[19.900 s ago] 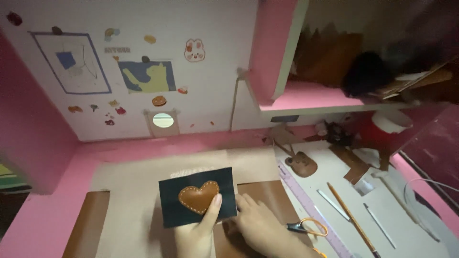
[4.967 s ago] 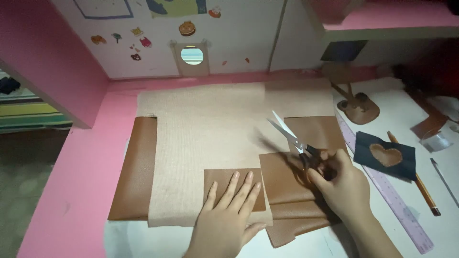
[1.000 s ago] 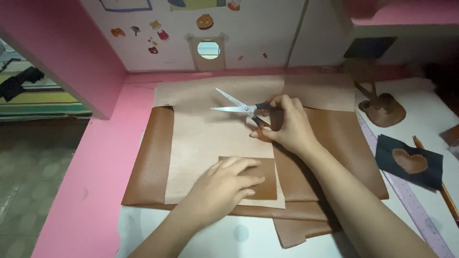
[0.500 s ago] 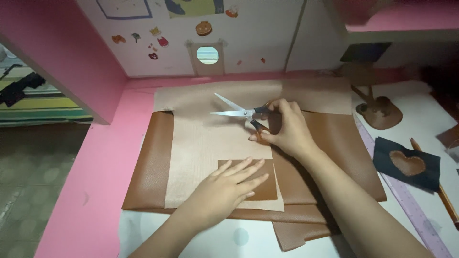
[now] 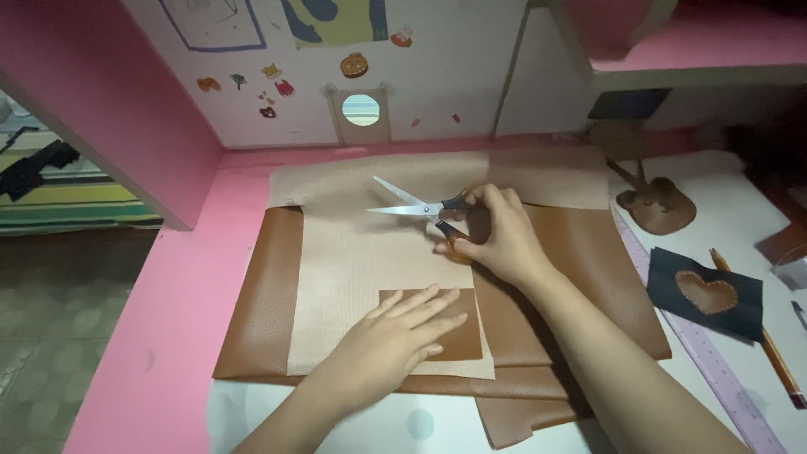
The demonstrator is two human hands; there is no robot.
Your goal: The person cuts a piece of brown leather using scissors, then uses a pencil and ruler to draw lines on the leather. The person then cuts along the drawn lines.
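My right hand (image 5: 496, 235) grips a pair of scissors (image 5: 416, 208) with orange and black handles; the blades are spread and point left over a pale tan sheet (image 5: 361, 252). My left hand (image 5: 391, 340) lies flat, fingers apart, pressing a small brown leather rectangle (image 5: 466, 340) onto that sheet. Under both lies a large brown leather piece (image 5: 261, 303), folded, on the pink desk (image 5: 185, 286).
A dark blue patch with a brown heart (image 5: 708, 292) lies at the right beside a pencil (image 5: 761, 345) and a lilac ruler (image 5: 714, 370). A brown leather cutout (image 5: 660, 206) sits further back. The white wall with stickers (image 5: 361, 76) and a pink shelf (image 5: 706, 50) stand behind.
The scissors' blades have spread wider and my right hand has shifted slightly toward me. My left hand stays flat on the small brown rectangle.
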